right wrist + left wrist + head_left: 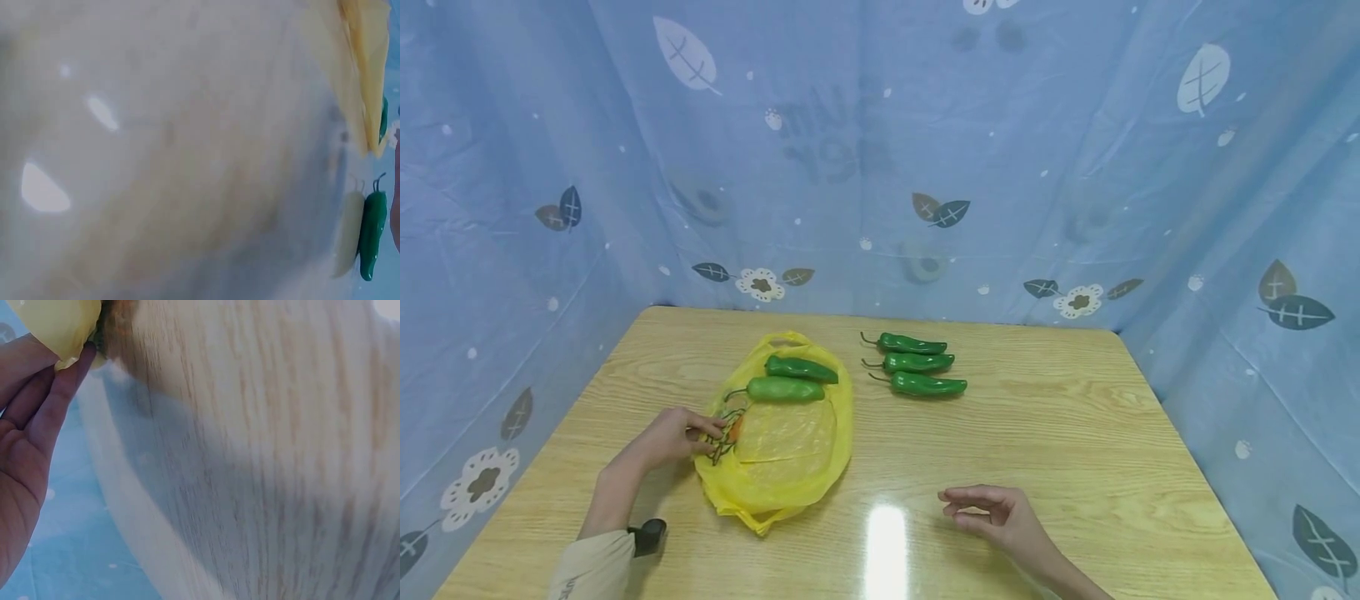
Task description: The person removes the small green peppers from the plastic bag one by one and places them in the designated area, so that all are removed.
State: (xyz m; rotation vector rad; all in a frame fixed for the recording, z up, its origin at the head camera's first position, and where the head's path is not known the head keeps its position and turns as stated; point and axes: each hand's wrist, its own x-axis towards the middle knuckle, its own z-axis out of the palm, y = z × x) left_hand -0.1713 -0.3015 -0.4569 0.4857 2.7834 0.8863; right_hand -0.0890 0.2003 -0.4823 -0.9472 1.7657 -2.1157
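Observation:
A yellow plastic bag lies spread on the table, its rim raised around the middle. My left hand is at its left rim, by a patch of dark and orange print, pinching the plastic between thumb and fingers. Close up, the left wrist view has the bag's edge at the fingertips. Inside the bag's far part lie a dark green pepper and a lighter green pepper. My right hand hovers over the table's near right with loosely bent fingers, holding nothing.
Right of the bag, three dark green peppers lie in a stack of rows: a far one, a middle one and a near one, stems leftward. A blue patterned curtain surrounds the wooden table at the back and sides.

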